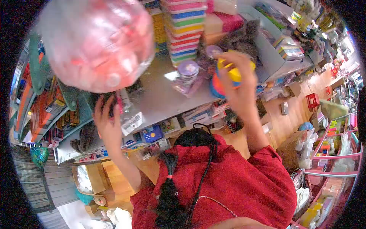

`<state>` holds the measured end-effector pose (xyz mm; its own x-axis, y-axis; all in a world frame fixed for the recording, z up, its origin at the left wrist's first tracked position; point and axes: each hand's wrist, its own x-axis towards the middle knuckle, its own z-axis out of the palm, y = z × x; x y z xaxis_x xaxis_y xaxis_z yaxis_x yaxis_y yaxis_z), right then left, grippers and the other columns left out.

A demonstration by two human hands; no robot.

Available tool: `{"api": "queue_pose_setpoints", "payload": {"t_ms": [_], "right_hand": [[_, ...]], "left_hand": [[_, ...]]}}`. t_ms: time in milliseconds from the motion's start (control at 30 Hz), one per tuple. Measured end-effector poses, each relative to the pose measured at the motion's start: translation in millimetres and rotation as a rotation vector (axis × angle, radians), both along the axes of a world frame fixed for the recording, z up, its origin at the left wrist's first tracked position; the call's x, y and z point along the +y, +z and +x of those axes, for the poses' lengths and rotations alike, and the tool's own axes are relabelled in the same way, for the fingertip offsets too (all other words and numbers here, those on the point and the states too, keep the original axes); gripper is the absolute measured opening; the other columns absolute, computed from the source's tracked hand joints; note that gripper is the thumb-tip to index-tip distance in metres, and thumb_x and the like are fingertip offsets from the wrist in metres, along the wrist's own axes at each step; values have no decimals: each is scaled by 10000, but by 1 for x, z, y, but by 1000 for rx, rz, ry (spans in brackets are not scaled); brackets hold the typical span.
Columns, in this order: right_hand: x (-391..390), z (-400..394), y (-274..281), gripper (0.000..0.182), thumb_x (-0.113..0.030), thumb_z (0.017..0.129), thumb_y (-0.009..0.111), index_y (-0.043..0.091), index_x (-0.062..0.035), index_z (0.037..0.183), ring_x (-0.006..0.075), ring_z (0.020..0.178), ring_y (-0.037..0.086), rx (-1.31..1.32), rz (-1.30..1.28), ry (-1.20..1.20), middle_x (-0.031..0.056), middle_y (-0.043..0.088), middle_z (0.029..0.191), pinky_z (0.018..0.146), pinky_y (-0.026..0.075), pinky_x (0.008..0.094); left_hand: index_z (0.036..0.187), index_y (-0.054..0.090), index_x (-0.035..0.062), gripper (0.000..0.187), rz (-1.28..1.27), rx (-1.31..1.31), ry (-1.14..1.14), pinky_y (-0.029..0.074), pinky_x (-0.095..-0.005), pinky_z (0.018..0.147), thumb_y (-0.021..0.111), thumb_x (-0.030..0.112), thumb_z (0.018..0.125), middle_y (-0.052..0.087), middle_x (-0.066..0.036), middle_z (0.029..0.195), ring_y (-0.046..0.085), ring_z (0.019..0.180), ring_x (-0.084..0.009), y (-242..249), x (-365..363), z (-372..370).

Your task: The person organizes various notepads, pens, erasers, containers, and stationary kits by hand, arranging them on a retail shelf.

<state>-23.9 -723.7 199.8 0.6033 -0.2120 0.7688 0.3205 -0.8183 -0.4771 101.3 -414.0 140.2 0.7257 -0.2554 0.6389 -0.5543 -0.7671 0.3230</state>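
1 clear bag of pink items (95, 42) hangs closest to the camera; the wearer's own hands are out of sight, so their grip cannot be told. A person in red (228, 183) reaches up to the grey shelf (164, 95): 1 hand (106, 122) spread flat on dark packets (114, 103) at the edge, probably steadying them, the other hand (238, 82) clamped around a yellow container (233, 72) beside stacked coloured sponges (185, 26)

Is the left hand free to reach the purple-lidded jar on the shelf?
Probably yes: the left hand is open at the shelf edge, with bare shelf between it and the purple-lidded jar.
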Motion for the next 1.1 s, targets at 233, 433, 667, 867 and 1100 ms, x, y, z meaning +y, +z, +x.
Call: {"api": "queue_pose_setpoints", "payload": {"t_ms": [233, 433, 667, 867, 1100], "right_hand": [[-101, -73, 0, 119, 19, 835, 508, 593, -8, 914, 128, 754, 547, -293, 332, -320, 62, 591, 815, 686, 435, 249], [-133, -104, -48, 113, 25, 837, 496, 599, -6, 871, 101, 680, 527, -78, 456, -250, 40, 576, 750, 625, 415, 225], [-154, -137, -62, 125, 18, 848, 482, 597, -7, 889, 76, 666, 521, 41, 581, -163, 27, 569, 732, 592, 410, 217], [-169, -144, -73, 135, -10, 872, 457, 590, -1, 898, 75, 627, 485, 27, 552, -257, 21, 556, 745, 567, 390, 205], [-170, -129, -88, 135, -13, 888, 446, 580, -5, 906, 77, 631, 466, 19, 582, -140, 25, 543, 797, 567, 391, 210]], "left_hand": [[966, 645, 24, 193, -328, 6, -262, 410, -362, 903, 550, 143, 848, 621, -133, 989, 579, 951, -265, 56, -78, -80], [969, 629, 70, 199, -64, -33, -612, 436, -345, 840, 589, 203, 827, 605, -91, 990, 579, 945, -258, 90, -238, -73], [1033, 579, 98, 365, 296, -183, -335, 489, -396, 769, 656, 321, 754, 610, -111, 948, 619, 861, -277, 68, -348, -42], [1049, 565, 79, 402, 371, -38, -412, 494, -447, 751, 683, 205, 687, 615, -135, 947, 604, 882, -319, 63, -361, -29], [904, 628, 81, 182, 26, -105, -436, 483, -434, 700, 596, 103, 726, 579, -113, 850, 589, 815, -307, 68, -363, -37]]}}
